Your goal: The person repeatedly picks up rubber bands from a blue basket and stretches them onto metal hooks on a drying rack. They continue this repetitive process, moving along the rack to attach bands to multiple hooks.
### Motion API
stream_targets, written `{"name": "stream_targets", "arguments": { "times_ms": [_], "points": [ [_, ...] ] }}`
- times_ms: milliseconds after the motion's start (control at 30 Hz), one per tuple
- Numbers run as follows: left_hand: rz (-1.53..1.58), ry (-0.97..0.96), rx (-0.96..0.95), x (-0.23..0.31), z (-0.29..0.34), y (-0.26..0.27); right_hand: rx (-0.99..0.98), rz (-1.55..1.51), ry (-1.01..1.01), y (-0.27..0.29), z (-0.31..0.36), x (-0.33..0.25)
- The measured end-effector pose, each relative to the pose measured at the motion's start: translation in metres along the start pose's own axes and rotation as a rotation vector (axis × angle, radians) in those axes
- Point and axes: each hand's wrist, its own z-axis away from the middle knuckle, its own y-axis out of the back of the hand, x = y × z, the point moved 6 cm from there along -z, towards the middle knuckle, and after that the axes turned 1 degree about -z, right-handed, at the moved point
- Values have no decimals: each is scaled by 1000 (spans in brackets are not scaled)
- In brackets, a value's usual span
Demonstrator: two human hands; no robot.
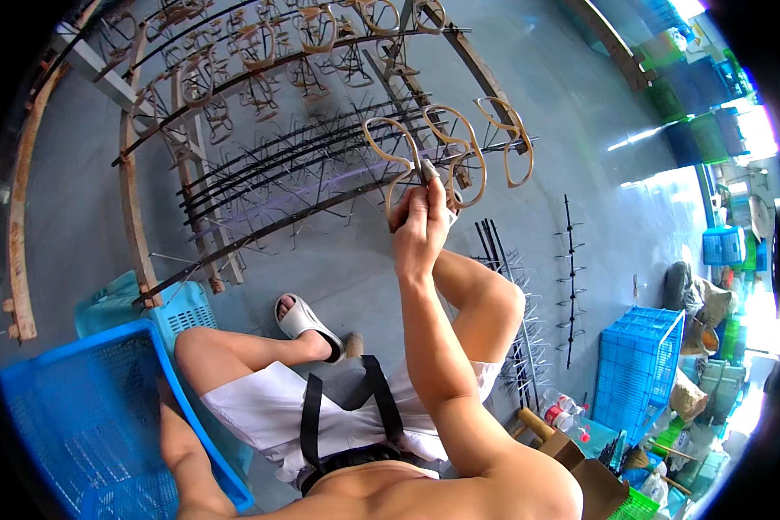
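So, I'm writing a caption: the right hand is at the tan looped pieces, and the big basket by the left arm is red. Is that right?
Not quite: the big basket by the left arm is blue, not red, as the head view shows. The right hand is at the tan looped pieces.

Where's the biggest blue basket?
In the head view, the basket sits at lower left, beside the person's left knee, with the left hand inside.

Ahead and to the left stands a rack (pixel 127 182), with frames (pixel 472 143) along its bars. A basket (pixel 69 416) sits at near left. On the right, a rod (pixel 569 277) lies on the floor (pixel 594 147), left of a crate (pixel 637 368).
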Motion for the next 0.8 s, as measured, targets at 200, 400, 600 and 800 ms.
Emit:
{"name": "stream_targets", "arguments": {
  "times_ms": [200,400,600,800],
  "points": [
    [-72,-86,-69,-8,-11,-36,54,-144,-78,14,-4,7],
    [-88,-127,-45,-21,-20,-36,30,-112,-31,9,-3,2],
    [200,1,242,-35,-31,6,50,-10,-26,16,-5,-5],
    [538,-79,576,-28,19,76,88,-67,-97,8,-2,-9]
  ]
}}
